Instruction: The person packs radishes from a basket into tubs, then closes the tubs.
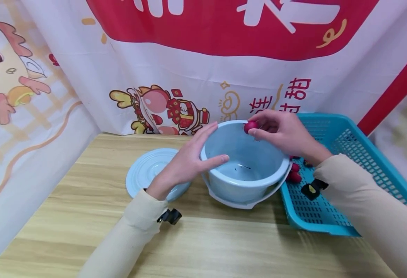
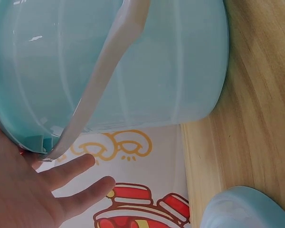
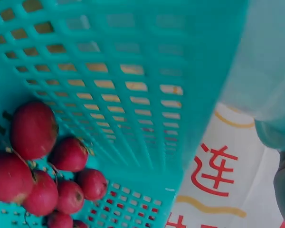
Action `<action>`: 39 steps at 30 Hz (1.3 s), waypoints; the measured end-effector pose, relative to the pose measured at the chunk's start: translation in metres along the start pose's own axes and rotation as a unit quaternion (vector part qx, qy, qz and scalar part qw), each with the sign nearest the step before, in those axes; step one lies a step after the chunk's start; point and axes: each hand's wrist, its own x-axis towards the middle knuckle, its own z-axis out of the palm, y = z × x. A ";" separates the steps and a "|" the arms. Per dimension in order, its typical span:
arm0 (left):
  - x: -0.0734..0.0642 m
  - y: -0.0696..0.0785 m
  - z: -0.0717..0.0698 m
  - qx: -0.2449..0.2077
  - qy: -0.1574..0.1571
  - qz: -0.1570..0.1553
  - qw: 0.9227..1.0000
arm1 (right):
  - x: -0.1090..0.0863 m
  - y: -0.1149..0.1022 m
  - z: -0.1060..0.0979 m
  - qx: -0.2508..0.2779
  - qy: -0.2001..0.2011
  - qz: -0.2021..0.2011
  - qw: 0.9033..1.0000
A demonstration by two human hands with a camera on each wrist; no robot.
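A light blue plastic bucket point(image 1: 224, 189) stands upright, its pale handle point(image 2: 102, 71) hanging down along the side. My right hand point(image 1: 286, 129) pinches a small red radish point(image 1: 250, 126) between thumb and fingers over the far right rim. On the opposite side, my left hand point(image 1: 193, 156) rests at the bucket's left rim, fingers straight and spread, thumb reaching over the opening. Inside, a few thin dark bits point(image 1: 243, 166) lie on the bottom. More red radishes point(image 3: 34, 129) are piled in the teal basket point(image 1: 300, 224), partly hidden by my right arm in the head view.
The round blue lid point(image 1: 145, 170) lies on the wooden table point(image 1: 74, 204), left of the bucket and partly behind my left wrist. Close against the bucket's right side is the basket. A printed white and red cloth point(image 1: 196, 69) hangs behind the table.
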 end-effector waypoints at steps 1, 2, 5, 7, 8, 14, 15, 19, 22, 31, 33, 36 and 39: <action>0.000 0.000 0.000 0.001 0.000 0.000 1.000 | 0.000 0.001 0.003 0.000 0.004 0.000 1.000; -0.001 -0.001 -0.001 0.001 -0.001 0.000 1.000 | 0.001 0.001 0.006 0.000 0.006 0.000 1.000; -0.001 0.000 -0.001 0.000 -0.001 0.002 1.000 | 0.001 0.003 0.011 -0.013 0.011 -0.012 1.000; 0.000 0.000 0.000 -0.001 -0.001 0.004 1.000 | 0.001 0.004 0.013 -0.026 0.013 -0.021 0.999; 0.001 0.000 0.000 -0.002 -0.001 0.004 1.000 | 0.000 0.004 0.013 -0.034 0.013 -0.026 0.999; 0.004 0.001 0.003 -0.002 -0.005 0.005 1.000 | -0.001 0.006 0.012 -0.079 -0.009 -0.036 0.996; 0.004 0.001 0.004 -0.003 -0.005 0.005 1.000 | -0.001 0.007 0.011 -0.085 -0.014 -0.036 0.996; 0.005 0.001 0.005 -0.004 -0.005 0.006 1.000 | -0.001 0.006 0.011 -0.104 -0.034 -0.040 0.993; 0.004 0.001 0.004 -0.004 -0.003 0.009 1.000 | 0.000 0.005 0.012 -0.115 -0.045 -0.047 0.991; 0.002 -0.001 0.002 -0.002 0.000 0.011 1.000 | 0.002 0.001 0.014 -0.132 -0.077 -0.075 0.985; 0.002 -0.001 0.002 -0.002 0.001 0.013 1.000 | 0.002 0.000 0.014 -0.136 -0.078 -0.076 0.985; 0.002 -0.001 0.002 -0.002 0.001 0.014 1.000 | 0.002 0.000 0.013 -0.137 -0.080 -0.080 0.984; 0.002 -0.002 0.002 -0.001 0.001 0.015 1.000 | 0.002 -0.001 0.013 -0.135 -0.085 -0.082 0.984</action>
